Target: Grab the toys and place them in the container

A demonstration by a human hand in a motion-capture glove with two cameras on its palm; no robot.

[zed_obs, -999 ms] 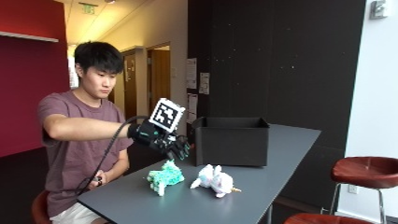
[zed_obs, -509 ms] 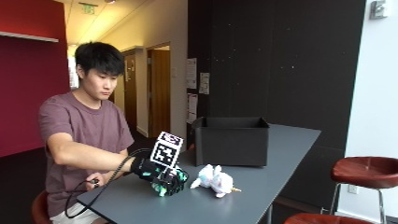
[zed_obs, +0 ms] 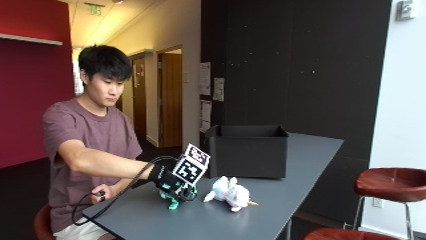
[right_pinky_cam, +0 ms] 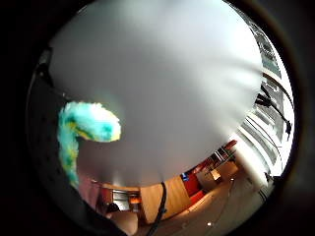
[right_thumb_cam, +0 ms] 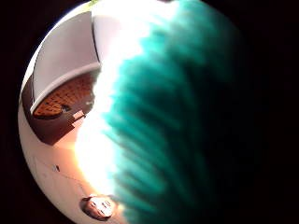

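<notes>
Teal plush toy [zed_obs: 172, 199] beside black container [zed_obs: 247, 151] | soft, light, squashy | gloved right hand [zed_obs: 168, 179] covers it, grip closure unclear | take body, not tail

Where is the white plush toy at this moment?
In the outside view, the white plush toy lies on the grey table, in front of the black container, just beside the gloved right hand that covers the teal plush toy.

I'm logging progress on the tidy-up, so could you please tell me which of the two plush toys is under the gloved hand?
The teal plush toy; the gloved right hand covers it, while the white plush toy lies untouched beside it.
</notes>
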